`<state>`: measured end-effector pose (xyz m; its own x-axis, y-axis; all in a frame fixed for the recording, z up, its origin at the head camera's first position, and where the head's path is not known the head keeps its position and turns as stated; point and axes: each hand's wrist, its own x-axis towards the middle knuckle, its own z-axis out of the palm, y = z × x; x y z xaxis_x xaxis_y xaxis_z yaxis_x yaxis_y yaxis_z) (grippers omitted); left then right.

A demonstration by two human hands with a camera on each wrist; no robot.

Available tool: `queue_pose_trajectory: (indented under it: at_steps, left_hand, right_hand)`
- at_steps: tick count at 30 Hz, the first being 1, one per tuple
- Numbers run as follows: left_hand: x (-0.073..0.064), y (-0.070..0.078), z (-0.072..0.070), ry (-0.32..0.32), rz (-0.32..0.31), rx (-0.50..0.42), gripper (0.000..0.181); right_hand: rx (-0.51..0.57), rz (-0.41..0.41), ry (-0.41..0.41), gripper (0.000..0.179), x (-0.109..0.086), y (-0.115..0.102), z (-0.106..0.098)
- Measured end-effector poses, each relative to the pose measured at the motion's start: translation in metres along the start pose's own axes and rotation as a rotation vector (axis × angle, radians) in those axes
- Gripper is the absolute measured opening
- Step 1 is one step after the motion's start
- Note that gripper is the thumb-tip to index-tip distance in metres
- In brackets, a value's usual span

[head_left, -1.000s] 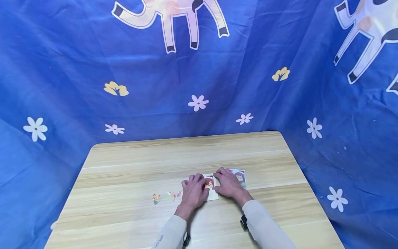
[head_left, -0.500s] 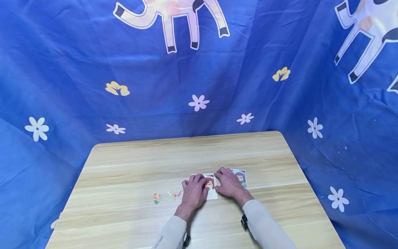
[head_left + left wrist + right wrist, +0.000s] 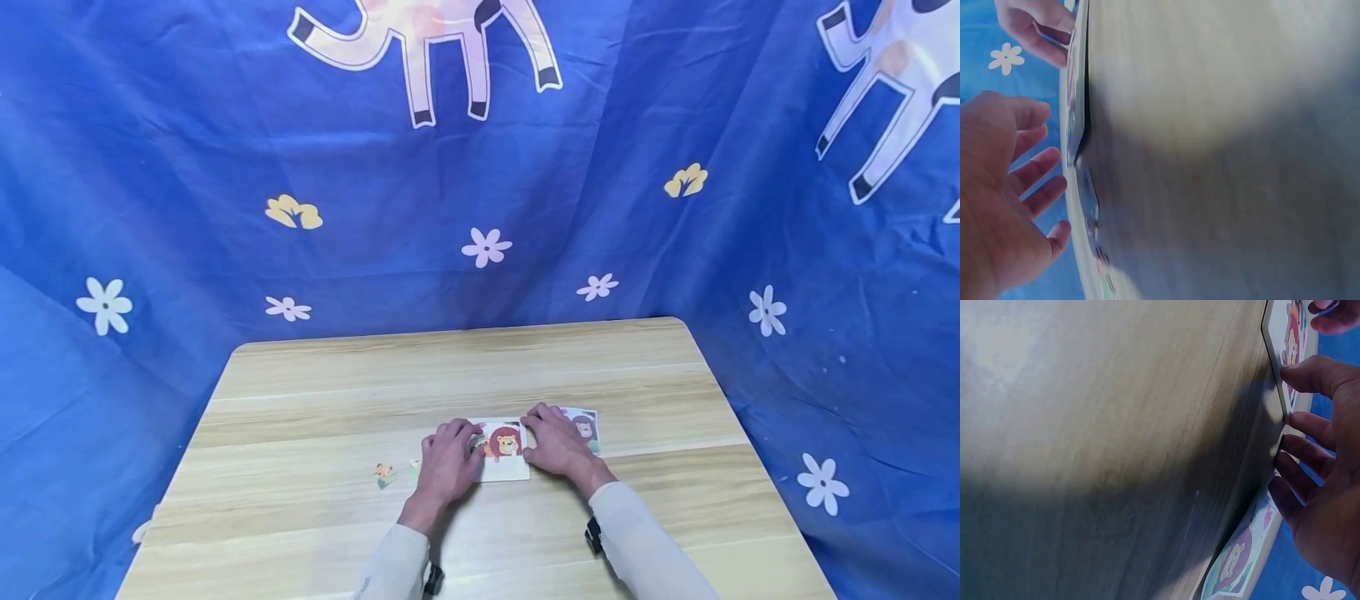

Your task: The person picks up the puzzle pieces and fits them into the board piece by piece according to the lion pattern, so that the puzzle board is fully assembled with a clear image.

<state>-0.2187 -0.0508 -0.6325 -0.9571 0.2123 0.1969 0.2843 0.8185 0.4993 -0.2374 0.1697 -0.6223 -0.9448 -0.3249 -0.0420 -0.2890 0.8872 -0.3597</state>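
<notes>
A white picture board [image 3: 506, 471] with a lion printed on it lies flat on the table between the hands. My left hand [image 3: 448, 467] is over its left end, hiding part of the picture. In the left wrist view its fingers [image 3: 1038, 172] are spread and loosely bent, with nothing seen between them. My right hand [image 3: 558, 446] holds the board's right edge, the thumb [image 3: 1310, 374] on the side and the forefinger at the far corner. A lion card [image 3: 587, 427] lies just beyond the right hand, partly hidden by it.
Small animal-shaped cutouts [image 3: 384, 475] lie on the wooden table [image 3: 315, 417] left of the left hand, some of them partly hidden. A blue printed curtain [image 3: 375, 208] surrounds the table at the back and sides.
My left hand has moved left, uncovering more of the lion picture and hiding more of the cutouts. The right hand keeps its place at the board's edge. The head view shifted slightly.
</notes>
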Motion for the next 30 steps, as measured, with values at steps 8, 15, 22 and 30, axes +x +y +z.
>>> queue_pose_trajectory:
  at_steps: [8,15,22,30]
  left_hand:
    - [-0.013,-0.013,-0.008,0.007,-0.048,-0.006,0.025]
    - [-0.023,-0.023,-0.014,0.018,-0.083,-0.001,0.026]
    - [-0.033,-0.036,-0.022,0.037,-0.107,0.035,0.025]
    - [-0.043,-0.044,-0.03,0.036,-0.127,0.028,0.02]
  right_hand:
    - [0.011,0.011,-0.003,0.061,0.001,-0.001,0.002]
    - [0.028,0.017,-0.003,0.061,0.0,-0.002,0.001]
    - [0.027,0.025,-0.005,0.061,0.0,-0.003,0.002]
    - [0.022,0.021,0.001,0.06,-0.002,-0.004,0.001]
